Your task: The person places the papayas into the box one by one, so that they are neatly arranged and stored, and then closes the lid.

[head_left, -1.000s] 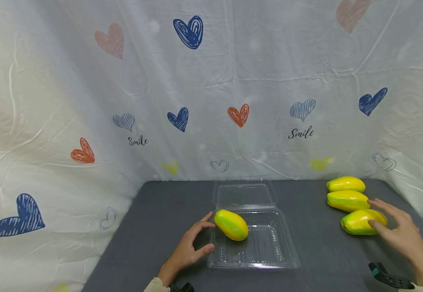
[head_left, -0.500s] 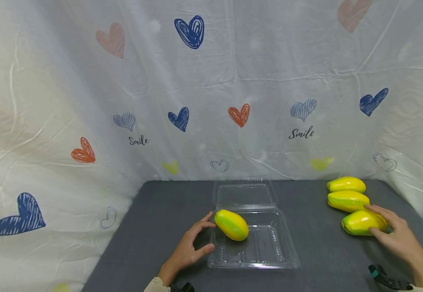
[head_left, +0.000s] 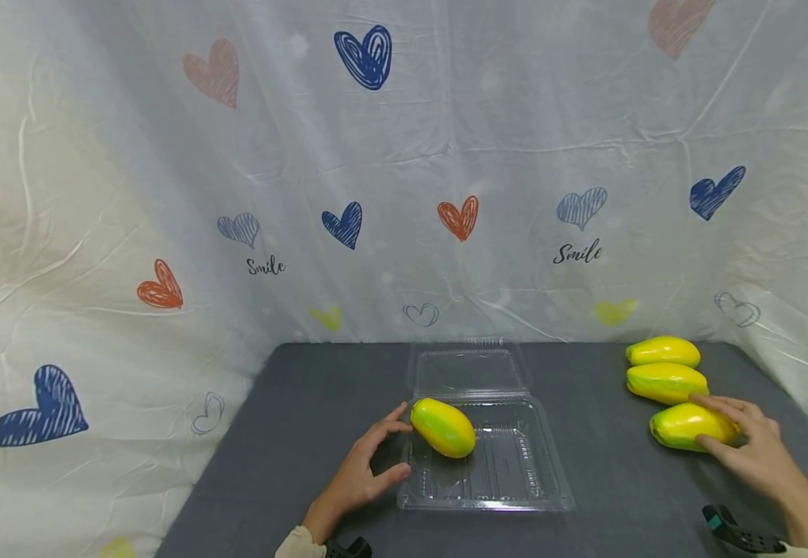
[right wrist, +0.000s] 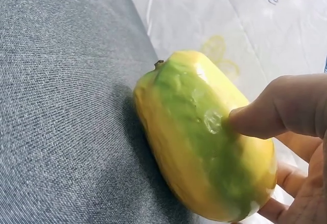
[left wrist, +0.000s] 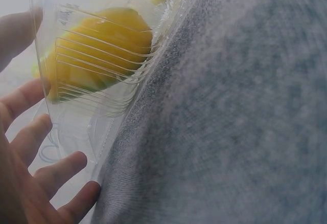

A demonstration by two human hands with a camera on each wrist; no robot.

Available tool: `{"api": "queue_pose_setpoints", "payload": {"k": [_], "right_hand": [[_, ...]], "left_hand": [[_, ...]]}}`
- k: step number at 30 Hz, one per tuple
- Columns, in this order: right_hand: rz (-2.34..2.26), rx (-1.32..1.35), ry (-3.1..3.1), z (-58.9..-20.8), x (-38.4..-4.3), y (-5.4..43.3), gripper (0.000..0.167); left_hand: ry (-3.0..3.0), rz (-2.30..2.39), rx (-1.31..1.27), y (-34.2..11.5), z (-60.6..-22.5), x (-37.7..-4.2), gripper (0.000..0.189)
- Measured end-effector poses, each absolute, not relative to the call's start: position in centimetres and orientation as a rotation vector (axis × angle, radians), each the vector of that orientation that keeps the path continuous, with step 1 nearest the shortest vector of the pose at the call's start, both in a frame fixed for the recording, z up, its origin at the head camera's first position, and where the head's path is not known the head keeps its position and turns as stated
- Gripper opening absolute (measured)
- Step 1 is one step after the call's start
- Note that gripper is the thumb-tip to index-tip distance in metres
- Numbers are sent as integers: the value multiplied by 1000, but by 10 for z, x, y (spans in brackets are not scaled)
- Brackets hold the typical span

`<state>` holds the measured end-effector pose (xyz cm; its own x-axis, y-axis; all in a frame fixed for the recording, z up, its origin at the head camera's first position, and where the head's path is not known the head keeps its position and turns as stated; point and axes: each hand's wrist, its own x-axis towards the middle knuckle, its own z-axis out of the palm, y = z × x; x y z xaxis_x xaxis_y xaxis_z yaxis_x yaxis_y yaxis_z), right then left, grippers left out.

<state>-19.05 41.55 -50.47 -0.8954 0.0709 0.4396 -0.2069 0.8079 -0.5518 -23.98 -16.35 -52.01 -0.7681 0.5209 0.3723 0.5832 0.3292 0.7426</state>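
My right hand [head_left: 761,451] grips the nearest papaya of the row at the right, thumb on its near side and fingers over the far side. In the right wrist view this papaya [right wrist: 196,142] is yellow with a broad green stripe and a small stem stub, and it lies close over the grey cloth. A clear plastic clamshell container [head_left: 504,473] stands in the middle with its lid folded back. One papaya [head_left: 443,428] lies tilted in its left half. At the container's left edge my left hand [head_left: 358,465] rests with fingers loosely spread, fingertips right at the rim.
Behind the gripped fruit lie two more papayas, a middle one [head_left: 667,384] and a far one [head_left: 663,351]. The transparent lid [head_left: 469,373] reaches toward the back edge of the grey-covered table [head_left: 334,403]. A white curtain [head_left: 390,155] printed with hearts hangs behind and beside it.
My right hand has come in around the nearest papaya and now grips it; the fruit has shifted slightly to the left. The left hand and the container have stayed in place.
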Motion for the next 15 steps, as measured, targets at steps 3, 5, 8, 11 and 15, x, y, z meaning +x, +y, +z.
{"api": "queue_pose_setpoints", "payload": {"k": [3, 5, 8, 11, 15], "right_hand": [[869, 108, -2565, -506, -191, 416, 57], [892, 95, -2595, -505, -191, 416, 55], [960, 80, -2645, -504, -191, 415, 56], [1008, 61, -2677, -503, -191, 415, 61], [1010, 17, -2722, -501, -192, 414, 66]], "left_hand": [[-2510, -1438, -1041, -164, -520, -240, 48], [-2510, -1436, -1043, -164, -520, -240, 48], [-2509, -1437, -1046, -164, -520, -240, 48], [-2510, -1441, -1048, -164, -520, -240, 48], [-2511, -1442, -1046, -164, -520, -240, 48]]}}
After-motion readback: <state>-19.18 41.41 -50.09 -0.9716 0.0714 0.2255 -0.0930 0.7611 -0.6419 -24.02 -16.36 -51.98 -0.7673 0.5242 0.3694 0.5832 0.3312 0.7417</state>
